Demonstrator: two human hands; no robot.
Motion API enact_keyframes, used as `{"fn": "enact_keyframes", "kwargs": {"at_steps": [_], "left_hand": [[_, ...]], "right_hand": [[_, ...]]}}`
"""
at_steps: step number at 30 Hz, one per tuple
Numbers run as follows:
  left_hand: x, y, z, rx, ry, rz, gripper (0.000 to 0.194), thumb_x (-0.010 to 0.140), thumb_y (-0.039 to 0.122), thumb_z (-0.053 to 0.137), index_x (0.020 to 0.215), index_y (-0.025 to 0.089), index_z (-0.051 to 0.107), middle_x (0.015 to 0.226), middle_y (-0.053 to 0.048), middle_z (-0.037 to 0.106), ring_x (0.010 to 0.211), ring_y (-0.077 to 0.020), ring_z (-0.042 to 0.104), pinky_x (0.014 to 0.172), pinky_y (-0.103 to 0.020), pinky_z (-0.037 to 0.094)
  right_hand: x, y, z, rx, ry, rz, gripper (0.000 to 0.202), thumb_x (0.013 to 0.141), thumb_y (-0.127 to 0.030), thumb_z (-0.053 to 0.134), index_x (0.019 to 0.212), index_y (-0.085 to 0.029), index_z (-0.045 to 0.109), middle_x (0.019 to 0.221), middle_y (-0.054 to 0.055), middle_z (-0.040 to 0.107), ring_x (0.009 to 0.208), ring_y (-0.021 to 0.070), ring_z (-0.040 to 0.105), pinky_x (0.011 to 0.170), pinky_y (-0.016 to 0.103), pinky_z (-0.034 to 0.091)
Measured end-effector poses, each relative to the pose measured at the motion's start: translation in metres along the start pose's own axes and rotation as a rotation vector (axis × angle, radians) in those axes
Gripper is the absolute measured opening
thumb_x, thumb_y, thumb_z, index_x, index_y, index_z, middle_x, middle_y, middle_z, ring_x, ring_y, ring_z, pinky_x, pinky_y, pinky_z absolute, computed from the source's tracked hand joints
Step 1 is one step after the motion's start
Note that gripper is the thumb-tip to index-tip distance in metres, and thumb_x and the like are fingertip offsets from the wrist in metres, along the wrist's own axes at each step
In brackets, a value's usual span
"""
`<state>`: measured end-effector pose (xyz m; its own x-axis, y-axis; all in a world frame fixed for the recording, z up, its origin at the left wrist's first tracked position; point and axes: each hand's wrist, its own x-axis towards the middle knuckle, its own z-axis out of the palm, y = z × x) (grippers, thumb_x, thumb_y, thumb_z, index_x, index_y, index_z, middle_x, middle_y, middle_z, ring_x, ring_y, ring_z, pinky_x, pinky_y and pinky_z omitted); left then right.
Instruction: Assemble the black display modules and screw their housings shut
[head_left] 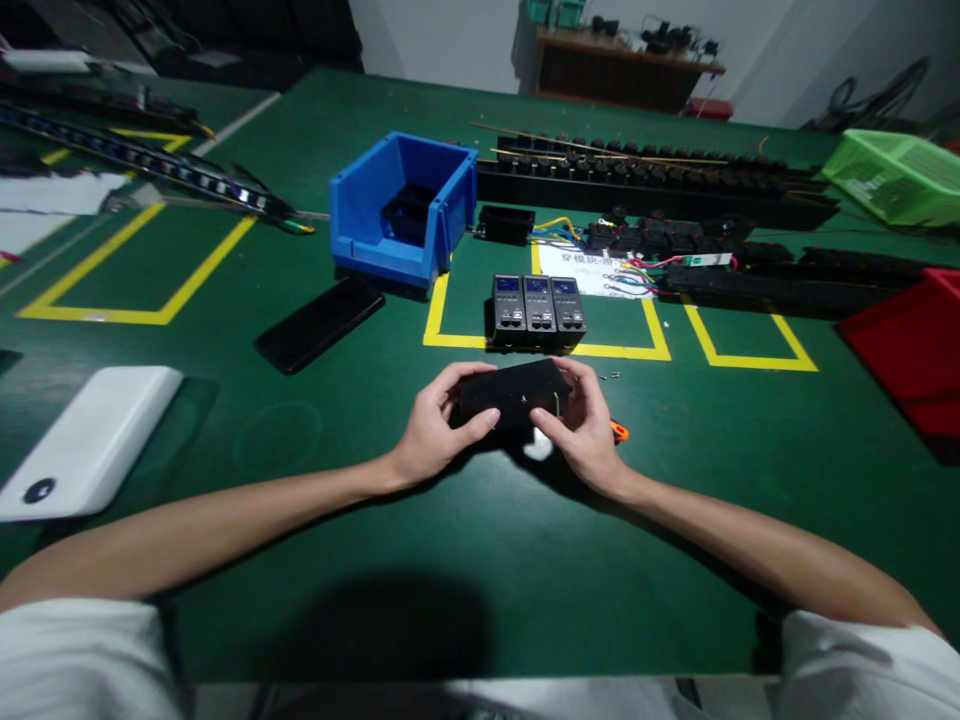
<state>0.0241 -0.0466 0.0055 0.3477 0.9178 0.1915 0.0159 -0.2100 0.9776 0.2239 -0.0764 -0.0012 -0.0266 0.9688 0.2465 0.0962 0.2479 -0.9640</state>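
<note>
Between my two hands I hold a black rectangular module housing point(512, 393), tilted a little above the green table point(360, 590). My left hand point(442, 420) grips its left end, thumb on the near face. Its right end is in my right hand point(581, 425), where a short green wire shows by the thumb. Beneath the housing lies a small white object point(538, 445), partly covered. An orange-handled tool point(619, 431) is mostly hidden behind my right hand. Just beyond stand three black modules with small screens point(538, 308), side by side.
A blue bin point(382, 255) holds black parts; a black phone point(321, 325) lies before it. At left is a white power bank point(90, 440). Black module strips with wires point(675, 240) stretch across the back right. A red bin point(911, 360) and green basket point(896, 175) stand right.
</note>
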Motion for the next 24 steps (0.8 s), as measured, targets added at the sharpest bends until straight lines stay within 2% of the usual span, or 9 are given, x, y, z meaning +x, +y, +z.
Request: {"fn": "enact_keyframes", "kwargs": {"at_steps": [4, 7, 10, 13, 19, 24], "left_hand": [[-0.0004, 0.0013, 0.0016, -0.024, 0.051, 0.011, 0.055, 0.076, 0.032, 0.074, 0.123, 0.017, 0.052, 0.120, -0.008, 0.058, 0.103, -0.0183, 0.061, 0.091, -0.029, 0.052], [0.0000, 0.0002, 0.0041, -0.075, -0.028, -0.059, 0.063, 0.074, 0.029, 0.077, 0.128, 0.018, 0.047, 0.120, -0.008, 0.059, 0.105, -0.0180, 0.062, 0.091, -0.029, 0.053], [0.0009, -0.0014, 0.0058, -0.117, -0.078, -0.096, 0.055, 0.071, 0.028, 0.080, 0.117, 0.016, 0.051, 0.111, -0.007, 0.064, 0.103, -0.0191, 0.064, 0.090, -0.030, 0.055], [0.0009, -0.0018, 0.0058, -0.110, -0.062, -0.094, 0.046, 0.071, 0.028, 0.080, 0.106, 0.015, 0.054, 0.103, -0.006, 0.066, 0.097, -0.0193, 0.066, 0.085, -0.030, 0.057], [0.0003, 0.0012, 0.0056, -0.105, -0.044, -0.077, 0.045, 0.071, 0.028, 0.080, 0.105, 0.015, 0.054, 0.100, -0.006, 0.066, 0.094, -0.0186, 0.066, 0.082, -0.029, 0.057], [0.0035, 0.0010, 0.0041, -0.145, 0.045, -0.027, 0.048, 0.071, 0.030, 0.080, 0.108, 0.017, 0.050, 0.100, -0.005, 0.064, 0.091, -0.0172, 0.066, 0.080, -0.028, 0.055]], "right_hand": [[0.0012, 0.0012, 0.0003, -0.021, -0.033, -0.021, 0.055, 0.081, -0.042, 0.070, 0.127, -0.025, 0.044, 0.121, 0.008, 0.057, 0.114, 0.0229, 0.055, 0.093, 0.038, 0.050], [0.0011, -0.0009, 0.0003, -0.011, -0.015, -0.027, 0.050, 0.081, -0.038, 0.071, 0.122, -0.024, 0.047, 0.114, 0.006, 0.059, 0.107, 0.0211, 0.057, 0.090, 0.037, 0.050], [0.0006, -0.0034, 0.0001, -0.004, 0.017, -0.044, 0.046, 0.081, -0.035, 0.071, 0.119, -0.024, 0.049, 0.108, 0.005, 0.060, 0.101, 0.0198, 0.058, 0.087, 0.035, 0.050], [-0.0003, -0.0044, 0.0002, -0.002, 0.017, -0.055, 0.045, 0.080, -0.032, 0.072, 0.118, -0.023, 0.049, 0.107, 0.005, 0.059, 0.099, 0.0191, 0.057, 0.087, 0.034, 0.049], [-0.0011, -0.0028, -0.0001, -0.009, -0.005, -0.036, 0.046, 0.083, -0.032, 0.070, 0.121, -0.024, 0.046, 0.110, 0.004, 0.057, 0.101, 0.0185, 0.056, 0.089, 0.034, 0.048], [-0.0002, 0.0003, -0.0021, -0.025, -0.080, 0.000, 0.040, 0.085, -0.036, 0.067, 0.118, -0.024, 0.048, 0.110, 0.005, 0.057, 0.101, 0.0191, 0.057, 0.089, 0.034, 0.049]]}}
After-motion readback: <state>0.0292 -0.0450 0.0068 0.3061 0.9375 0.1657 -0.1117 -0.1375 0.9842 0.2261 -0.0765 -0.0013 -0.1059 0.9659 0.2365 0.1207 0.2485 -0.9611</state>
